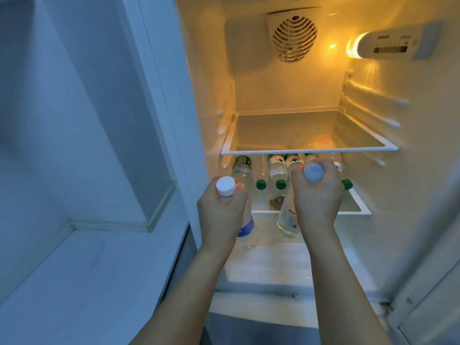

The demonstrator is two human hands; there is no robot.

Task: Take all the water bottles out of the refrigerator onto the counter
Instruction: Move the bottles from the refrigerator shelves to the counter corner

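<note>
Left hand [220, 207] and right hand [317, 195] are each gripping a white-capped bottle [246, 220] by the neck, just outside the shelf [358, 202]. Green-capped bottles [277, 170] are lying inside (probably full, heavy, slippery; necks safest).

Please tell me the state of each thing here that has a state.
Refrigerator: open, light on.
Top shelf: bare.
Left bottle: capped, gripped by left hand.
Right bottle: capped, gripped by right hand.
Green-capped bottles: lying on the lower shelf, capped.
</note>
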